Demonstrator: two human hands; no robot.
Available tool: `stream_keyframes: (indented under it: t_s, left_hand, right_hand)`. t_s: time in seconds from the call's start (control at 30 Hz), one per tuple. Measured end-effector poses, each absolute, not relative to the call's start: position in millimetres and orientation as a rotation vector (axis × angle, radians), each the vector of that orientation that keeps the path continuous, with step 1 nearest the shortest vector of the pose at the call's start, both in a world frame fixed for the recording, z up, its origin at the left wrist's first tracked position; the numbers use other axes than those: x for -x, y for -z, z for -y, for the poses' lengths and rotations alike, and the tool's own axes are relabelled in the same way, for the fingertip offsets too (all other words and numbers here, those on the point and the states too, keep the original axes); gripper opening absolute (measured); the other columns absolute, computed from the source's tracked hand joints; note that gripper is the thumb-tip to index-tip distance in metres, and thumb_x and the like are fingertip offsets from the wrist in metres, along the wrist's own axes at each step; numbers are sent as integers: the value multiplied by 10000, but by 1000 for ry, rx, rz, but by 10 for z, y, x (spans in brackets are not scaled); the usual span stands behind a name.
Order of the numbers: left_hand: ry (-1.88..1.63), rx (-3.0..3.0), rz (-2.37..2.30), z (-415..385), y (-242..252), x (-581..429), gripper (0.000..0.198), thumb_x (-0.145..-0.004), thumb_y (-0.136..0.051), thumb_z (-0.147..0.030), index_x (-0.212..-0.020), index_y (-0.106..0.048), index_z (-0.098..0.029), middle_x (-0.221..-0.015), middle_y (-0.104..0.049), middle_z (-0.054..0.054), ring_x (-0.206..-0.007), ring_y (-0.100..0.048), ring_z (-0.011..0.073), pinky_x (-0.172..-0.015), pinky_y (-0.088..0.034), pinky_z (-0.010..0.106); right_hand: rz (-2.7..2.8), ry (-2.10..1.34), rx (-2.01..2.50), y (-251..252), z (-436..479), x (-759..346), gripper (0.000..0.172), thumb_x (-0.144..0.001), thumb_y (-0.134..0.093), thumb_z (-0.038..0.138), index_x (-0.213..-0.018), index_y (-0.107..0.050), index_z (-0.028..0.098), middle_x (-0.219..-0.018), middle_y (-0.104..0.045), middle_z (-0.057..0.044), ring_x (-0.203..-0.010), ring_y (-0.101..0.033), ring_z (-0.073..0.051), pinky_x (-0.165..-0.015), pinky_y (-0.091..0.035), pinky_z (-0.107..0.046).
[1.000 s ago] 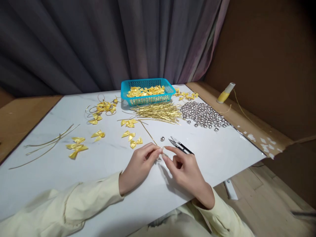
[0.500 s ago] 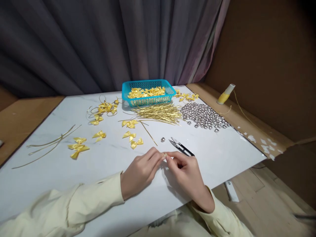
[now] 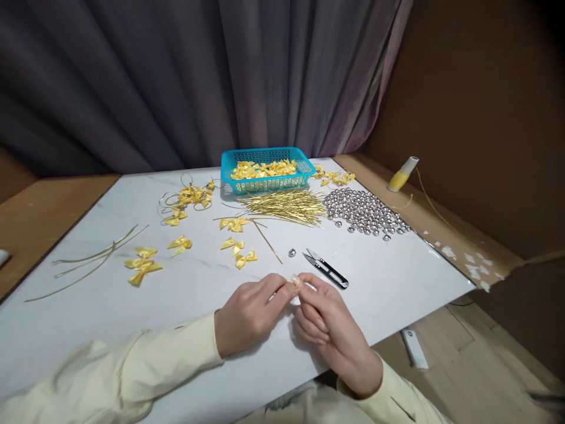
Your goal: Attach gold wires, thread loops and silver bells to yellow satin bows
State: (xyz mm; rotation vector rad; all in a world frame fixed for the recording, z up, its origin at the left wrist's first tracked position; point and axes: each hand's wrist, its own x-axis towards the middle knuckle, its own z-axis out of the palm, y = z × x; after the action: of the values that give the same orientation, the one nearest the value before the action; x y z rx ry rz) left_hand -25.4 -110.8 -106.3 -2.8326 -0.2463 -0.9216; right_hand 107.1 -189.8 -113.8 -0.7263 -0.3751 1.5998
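Near the table's front edge my left hand [image 3: 258, 306] and my right hand [image 3: 329, 324] meet, fingertips pinched together. Between them shows a bit of something small and pale; its kind is too small to tell. Just beyond my fingers lie black-handled thread snips [image 3: 325, 270], blades slightly apart, and a single silver bead [image 3: 292, 252]. Left of these are loose yellow satin bows [image 3: 246, 259] and a gold tie [image 3: 268, 241]. Another pair of bows [image 3: 143, 265] lies farther left, one overlapping the other.
A blue basket [image 3: 269, 187] of yellow bows stands at the back. Before it lie a heap of gold ties [image 3: 285, 207] and many silver beads [image 3: 362, 212]. Bows with cords [image 3: 192, 195] sit back left. A yellow thread spool [image 3: 401, 176] stands on the cardboard at right.
My right hand has turned so its curled lower fingers show, and it sits slightly lower. Both hands still pinch at the same spot. The whole view has shifted slightly.
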Motion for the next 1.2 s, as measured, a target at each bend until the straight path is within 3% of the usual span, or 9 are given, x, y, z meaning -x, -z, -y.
stream_keyframes:
  t_s: [0.1,0.17,0.33,0.53,0.8,1.2]
  left_hand:
    - [932,2813,210,1106,1056,254,199,-903,-329,-100,-978,-513,-106,-706,-589,51,-602,-557,144,-473,-423,225]
    - [924,2808,201,1106,1050,257,197,-904,-331,-99,-986,-510,-105,-704,-587,49,-597,-553,145,-469,-420,225]
    - [905,2790,199,1106,1027,256,177,-905,-346,-107,-969,-511,-108,-672,-572,33,-565,-533,137,-456,-401,223]
    - [942,2787,169,1113,960,237,170,-907,-336,-109,-909,-505,-116,-654,-571,36,-552,-522,141,-459,-395,228]
    - [925,3012,387,1185,888,247,203,-919,-312,-127,-882,-510,-149,-710,-552,34,-604,-524,135,-510,-407,221]
    - [1073,3398,730,1226,814,203,176,-905,-390,-94,-769,-472,-169,-719,-443,-17,-650,-446,96,-613,-362,197]
  right_hand:
    - [273,-1790,540,1128,1908,-1119,114,-833,-576,238,-755,-523,173,-327,-286,133,-285,-110,-23,-288,-130,-129]
    - [197,-1895,430,1142,1904,-1150,190,-833,-571,215,-662,-516,152,-326,-291,123,-278,-122,-20,-285,-157,-126]
    - [103,-2040,256,1245,1877,-1178,494,-835,-557,239,-410,-317,167,-293,-256,94,-260,-166,-21,-287,-206,-130]
    - [118,-2106,139,1349,1880,-1156,602,-841,-532,261,-344,-203,173,-282,-230,75,-272,-209,-34,-325,-262,-135]
    - [158,-1992,164,1368,1855,-1103,586,-812,-561,213,-334,-224,169,-282,-249,72,-277,-197,-42,-323,-247,-147]
    - [163,-1856,316,1300,1809,-1044,406,-796,-604,230,-448,-401,179,-245,-287,97,-258,-143,-48,-301,-190,-162]
